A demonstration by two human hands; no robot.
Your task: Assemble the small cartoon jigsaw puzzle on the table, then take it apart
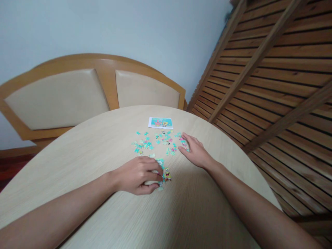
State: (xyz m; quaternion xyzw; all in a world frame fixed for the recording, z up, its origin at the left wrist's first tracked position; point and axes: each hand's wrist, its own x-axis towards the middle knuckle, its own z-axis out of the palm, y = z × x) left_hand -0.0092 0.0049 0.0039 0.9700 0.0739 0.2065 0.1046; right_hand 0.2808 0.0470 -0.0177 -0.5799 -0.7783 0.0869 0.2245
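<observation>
Fingers of left hand (137,174) grasp one joined puzzle chunk (164,172); right hand (194,150) (flat, released) touches loose pieces (155,141).

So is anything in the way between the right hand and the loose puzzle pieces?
Nothing visible. The right hand already lies flat at the right edge of the loose puzzle pieces, fingertips among them. The left hand rests apart on the joined puzzle section.

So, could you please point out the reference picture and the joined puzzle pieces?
reference picture (160,122), head view, middle of the card.
joined puzzle pieces (166,174), head view, part showing beside the left hand (137,179).
</observation>
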